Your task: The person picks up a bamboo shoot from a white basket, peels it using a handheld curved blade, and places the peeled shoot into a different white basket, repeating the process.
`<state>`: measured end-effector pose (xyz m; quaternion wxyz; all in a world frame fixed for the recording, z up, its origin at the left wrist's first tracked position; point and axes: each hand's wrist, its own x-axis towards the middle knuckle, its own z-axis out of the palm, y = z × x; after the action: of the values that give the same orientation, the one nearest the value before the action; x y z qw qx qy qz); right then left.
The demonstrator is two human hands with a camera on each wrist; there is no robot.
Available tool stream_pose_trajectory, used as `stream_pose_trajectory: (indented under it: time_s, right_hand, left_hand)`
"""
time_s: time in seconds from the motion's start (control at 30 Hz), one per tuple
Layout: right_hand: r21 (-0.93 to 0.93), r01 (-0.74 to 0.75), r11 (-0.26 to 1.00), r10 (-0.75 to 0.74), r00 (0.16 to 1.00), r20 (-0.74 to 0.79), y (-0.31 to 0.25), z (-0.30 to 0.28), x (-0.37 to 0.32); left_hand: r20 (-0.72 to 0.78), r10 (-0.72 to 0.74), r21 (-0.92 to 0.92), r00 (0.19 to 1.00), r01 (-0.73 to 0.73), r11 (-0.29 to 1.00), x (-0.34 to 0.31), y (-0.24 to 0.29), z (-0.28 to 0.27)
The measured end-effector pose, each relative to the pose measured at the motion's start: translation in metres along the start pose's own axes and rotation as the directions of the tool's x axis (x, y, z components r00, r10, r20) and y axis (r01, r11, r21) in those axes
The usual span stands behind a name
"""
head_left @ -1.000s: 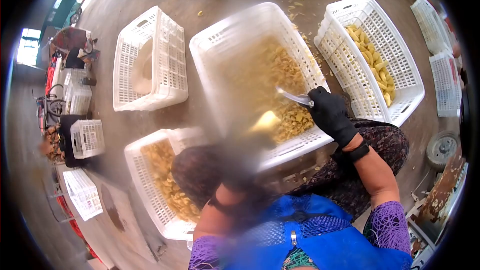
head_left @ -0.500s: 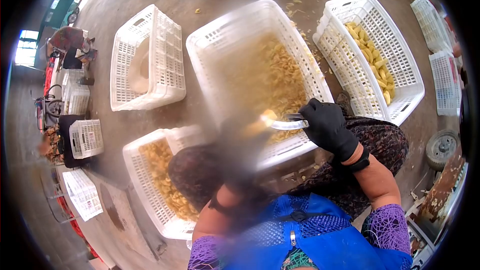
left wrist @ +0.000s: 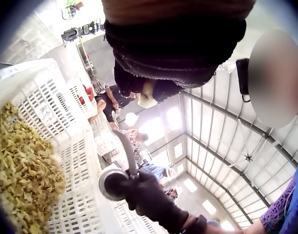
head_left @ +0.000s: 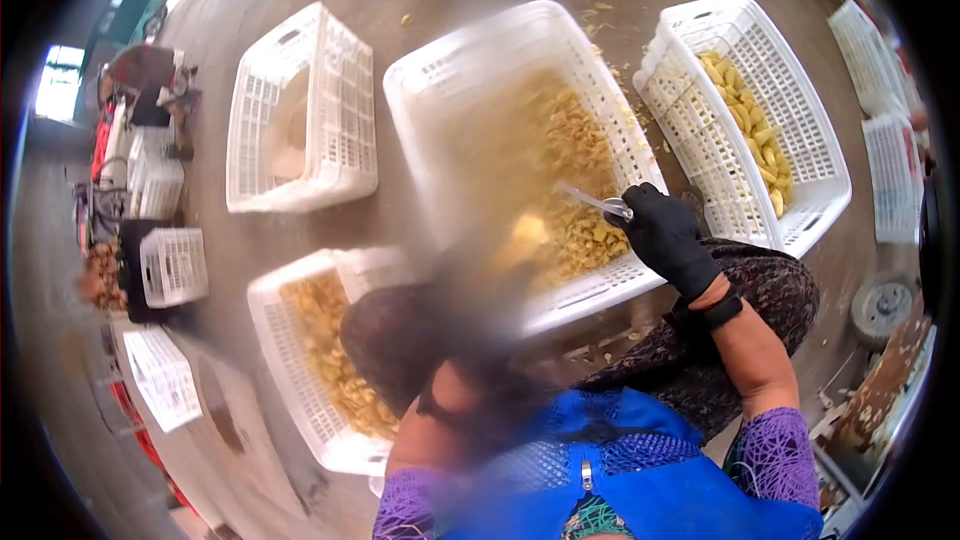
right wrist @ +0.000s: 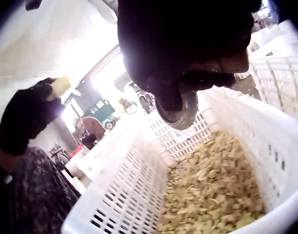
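Observation:
In a black glove, the left hand (head_left: 480, 305) (left wrist: 168, 63) pinches a pale yellow piece (head_left: 528, 235) (left wrist: 147, 95); a smear blurs much of this hand in the head view. Black-gloved too, the right hand (head_left: 665, 240) (left wrist: 156, 200) grips a curved metal blade (head_left: 590, 200) (left wrist: 125, 146) with a round metal part at its base. The blade points toward the piece, apart from it. Both hands are over the near part of a large white crate (head_left: 640, 150) (right wrist: 153, 195) holding yellowish scraps (head_left: 580, 140) (right wrist: 212, 190).
To the right, a white crate (head_left: 810, 90) contains yellow pieces (head_left: 750, 130). Another crate (head_left: 340, 110) stands left, and one with yellow pieces (head_left: 290, 370) is beside the left knee. Scraps lie on the floor. A wheel (head_left: 884, 308) is at far right.
Since half a second ago, the right hand and blade have moved away from the yellow piece, forward and slightly right. The left hand still holds the piece.

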<state>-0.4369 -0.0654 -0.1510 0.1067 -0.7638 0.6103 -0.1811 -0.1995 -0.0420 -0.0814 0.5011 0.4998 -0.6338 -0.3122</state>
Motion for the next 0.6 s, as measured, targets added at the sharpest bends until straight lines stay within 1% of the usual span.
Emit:
stream_pose_trajectory:
  time_s: [0.03,0.07,0.13,0.17,0.2,0.23,0.27,0.33,0.37,0.43,0.5,0.57,0.6]
  right_hand:
    - [0.047,-0.019,0.999,0.020,1.000,-0.018,-0.010,-0.004,0.000]
    - [0.049,-0.017,0.999,0.018,1.000,-0.017,-0.016,-0.010,0.001]
    - [0.171,0.133,0.976,-0.114,0.987,-0.116,-0.025,-0.021,0.000]
    - [0.171,0.134,0.976,-0.115,0.987,-0.116,-0.028,-0.022,-0.003]
    - [0.121,0.163,0.979,-0.153,0.984,-0.092,-0.032,-0.024,-0.005]
    - [0.072,0.197,0.978,-0.192,0.979,-0.064,-0.038,-0.027,-0.006]
    - [0.099,0.226,0.969,-0.222,0.974,-0.050,-0.044,-0.032,-0.006]
    - [0.093,0.202,0.975,-0.201,0.979,-0.019,-0.044,-0.028,-0.008]
    - [0.085,0.174,0.981,-0.175,0.985,0.007,-0.043,-0.025,-0.010]
    - [0.085,0.157,0.984,-0.159,0.987,0.016,-0.040,-0.024,-0.011]
    - [0.086,0.142,0.986,-0.145,0.989,0.026,-0.036,-0.020,-0.011]
    - [-0.062,0.149,0.987,-0.148,0.989,0.017,-0.030,-0.014,-0.011]
    - [-0.063,0.146,0.987,-0.145,0.989,0.016,-0.029,-0.016,-0.009]
  left_hand:
    - [0.049,0.081,0.023,0.995,-0.082,0.996,0.003,0.002,0.000]
    - [0.048,0.080,0.025,0.996,-0.081,0.996,0.003,0.001,0.002]
    - [-0.037,-0.004,-0.160,0.999,-0.002,0.987,0.002,0.002,0.007]
    - [-0.037,-0.004,-0.160,0.999,-0.002,0.987,0.004,0.003,0.005]
    - [0.038,0.036,0.026,0.999,-0.037,0.999,0.008,0.008,0.000]
    - [0.116,0.059,0.208,0.991,-0.083,0.975,0.011,0.010,-0.003]
    - [0.111,0.057,0.210,0.992,-0.079,0.975,0.010,0.008,-0.004]
    - [0.132,0.181,0.398,0.975,-0.220,0.891,0.007,0.001,-0.003]
    - [0.134,0.180,0.397,0.975,-0.219,0.891,0.006,0.001,-0.002]
    - [0.090,0.179,0.382,0.980,-0.200,0.902,0.007,0.003,0.003]
    - [0.105,0.169,0.397,0.980,-0.197,0.897,0.006,0.004,0.004]
    - [0.122,0.158,0.412,0.980,-0.195,0.890,0.005,0.003,0.004]
    - [0.119,0.178,0.418,0.977,-0.212,0.883,0.004,0.001,0.004]
